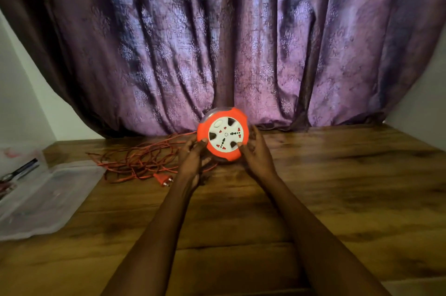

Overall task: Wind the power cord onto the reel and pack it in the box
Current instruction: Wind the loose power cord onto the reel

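An orange cord reel (223,135) with a white socket face is held tilted toward me above the wooden table (337,187). My left hand (193,158) grips its lower left rim, thumb on the orange edge. My right hand (257,153) holds its lower right side, thumb on the white face. The orange power cord (140,160) lies in a loose tangle on the table to the left of the reel. Its plug (164,179) rests at the near edge of the tangle. A clear plastic box (45,196) lies at the left.
Purple patterned curtains (229,42) hang right behind the table. Dark tools (19,171) lie in a clear container at the far left edge. White walls flank the curtains on both sides.
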Tool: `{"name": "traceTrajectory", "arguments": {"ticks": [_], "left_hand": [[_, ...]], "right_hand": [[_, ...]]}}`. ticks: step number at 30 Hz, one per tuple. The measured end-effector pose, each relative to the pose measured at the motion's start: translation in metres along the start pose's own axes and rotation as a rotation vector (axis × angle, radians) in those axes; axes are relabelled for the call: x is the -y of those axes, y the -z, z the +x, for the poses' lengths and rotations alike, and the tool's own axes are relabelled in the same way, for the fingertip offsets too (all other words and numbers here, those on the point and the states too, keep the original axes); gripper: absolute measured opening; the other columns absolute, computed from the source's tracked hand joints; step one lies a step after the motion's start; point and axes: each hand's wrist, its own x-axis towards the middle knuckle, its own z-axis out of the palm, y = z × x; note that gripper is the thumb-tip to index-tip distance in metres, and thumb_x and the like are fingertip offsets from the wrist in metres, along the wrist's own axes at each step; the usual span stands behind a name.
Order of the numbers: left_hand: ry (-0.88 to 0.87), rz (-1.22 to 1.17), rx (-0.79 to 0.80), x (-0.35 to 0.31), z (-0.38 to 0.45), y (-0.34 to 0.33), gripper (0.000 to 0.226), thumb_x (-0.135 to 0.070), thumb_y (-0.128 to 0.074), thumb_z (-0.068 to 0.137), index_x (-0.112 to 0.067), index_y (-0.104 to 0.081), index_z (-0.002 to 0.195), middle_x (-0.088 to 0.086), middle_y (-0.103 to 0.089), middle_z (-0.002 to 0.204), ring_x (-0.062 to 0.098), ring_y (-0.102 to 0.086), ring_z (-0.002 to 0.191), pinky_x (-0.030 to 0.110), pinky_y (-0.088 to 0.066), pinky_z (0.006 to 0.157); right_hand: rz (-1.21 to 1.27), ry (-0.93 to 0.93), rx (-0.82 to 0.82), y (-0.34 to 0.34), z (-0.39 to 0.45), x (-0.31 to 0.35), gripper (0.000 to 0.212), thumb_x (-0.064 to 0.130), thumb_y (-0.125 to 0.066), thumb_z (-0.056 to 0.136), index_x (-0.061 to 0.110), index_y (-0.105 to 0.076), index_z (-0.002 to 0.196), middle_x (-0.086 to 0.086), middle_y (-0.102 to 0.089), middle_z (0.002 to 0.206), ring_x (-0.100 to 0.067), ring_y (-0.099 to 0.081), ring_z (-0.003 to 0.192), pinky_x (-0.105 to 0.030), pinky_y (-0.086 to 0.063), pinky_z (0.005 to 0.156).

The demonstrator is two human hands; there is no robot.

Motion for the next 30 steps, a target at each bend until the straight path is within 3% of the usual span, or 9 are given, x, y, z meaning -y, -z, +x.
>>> {"name": "traceTrajectory", "arguments": {"ticks": [3,6,13,17,20,25,27,28,30], "left_hand": [[-0.039,0.038,-0.015,0.0,0.001,0.0,0.022,-0.021,-0.068,0.092,-0.02,-0.066,0.115,0.012,-0.074,0.114,0.027,-0.073,0.091,0.052,-0.061,0.074],[-0.096,0.069,0.002,0.0,0.0,0.0,0.031,-0.02,-0.069,0.092,-0.012,-0.064,0.122,0.014,-0.074,0.113,0.023,-0.075,0.084,0.042,-0.063,0.066],[-0.169,0.136,0.048,-0.002,-0.006,0.001,0.018,-0.013,-0.069,0.092,-0.014,-0.064,0.109,0.005,-0.068,0.088,0.018,-0.069,0.073,0.036,-0.061,0.061],[-0.146,0.129,0.046,0.004,-0.006,-0.005,0.02,-0.008,-0.07,0.09,-0.015,-0.059,0.106,0.0,-0.065,0.079,0.015,-0.064,0.065,0.033,-0.057,0.057],[-0.138,0.099,0.061,0.011,-0.006,-0.012,0.026,-0.004,-0.069,0.09,-0.013,-0.058,0.111,-0.009,-0.07,0.071,0.014,-0.066,0.064,0.032,-0.057,0.056],[-0.139,0.086,0.021,0.021,-0.009,-0.02,0.027,-0.001,-0.068,0.09,-0.008,-0.057,0.113,0.012,-0.067,0.096,0.033,-0.066,0.09,0.046,-0.057,0.08],[-0.145,0.098,0.046,0.023,-0.009,-0.021,0.02,-0.001,-0.068,0.09,-0.013,-0.06,0.104,0.017,-0.068,0.101,0.033,-0.067,0.09,0.047,-0.057,0.081],[-0.158,0.114,0.068,0.023,-0.009,-0.021,0.02,-0.002,-0.068,0.09,-0.013,-0.062,0.105,0.019,-0.07,0.106,0.034,-0.069,0.093,0.048,-0.058,0.084],[-0.179,0.145,0.084,0.026,-0.008,-0.022,0.023,-0.004,-0.069,0.09,-0.012,-0.064,0.11,0.02,-0.072,0.11,0.034,-0.07,0.098,0.047,-0.058,0.088]], "right_hand": [[-0.524,0.347,-0.061,0.007,-0.003,0.008,0.068,0.02,-0.064,0.087,0.029,-0.038,0.149,-0.008,-0.04,0.147,-0.025,-0.044,0.132,-0.04,-0.041,0.108],[-0.754,0.592,-0.009,0.001,-0.009,0.024,0.058,0.017,-0.064,0.083,0.041,-0.055,0.134,-0.003,-0.047,0.139,-0.026,-0.046,0.127,-0.04,-0.043,0.098],[-1.191,0.489,0.131,-0.002,-0.009,0.039,0.071,0.027,-0.068,0.079,0.053,-0.041,0.14,-0.005,-0.042,0.148,-0.03,-0.039,0.13,-0.042,-0.037,0.089],[-1.213,0.441,0.067,0.001,-0.009,0.036,0.059,0.042,-0.059,0.084,0.049,-0.043,0.141,-0.003,-0.058,0.135,-0.03,-0.049,0.116,-0.044,-0.035,0.09],[-1.072,0.268,-0.083,-0.005,-0.007,0.037,0.061,0.056,-0.059,0.078,0.046,-0.049,0.137,-0.005,-0.071,0.113,-0.03,-0.059,0.104,-0.043,-0.04,0.088],[-0.43,-0.377,-0.165,-0.014,0.001,0.043,0.076,0.076,-0.065,0.062,0.031,-0.061,0.123,-0.006,-0.076,0.1,-0.03,-0.069,0.099,-0.04,-0.054,0.087],[0.059,-0.541,-0.175,-0.014,0.003,0.043,0.071,0.069,-0.073,0.066,0.01,-0.07,0.105,-0.009,-0.076,0.073,-0.027,-0.072,0.065,-0.038,-0.057,0.057],[0.217,-0.594,-0.176,-0.014,0.004,0.041,0.064,0.064,-0.075,0.071,0.005,-0.07,0.095,-0.01,-0.074,0.065,-0.022,-0.066,0.048,-0.029,-0.049,0.043],[0.35,-0.645,-0.173,-0.014,0.005,0.037,0.053,0.059,-0.074,0.077,0.006,-0.067,0.084,-0.012,-0.073,0.063,-0.014,-0.056,0.035,-0.017,-0.036,0.035]]}}
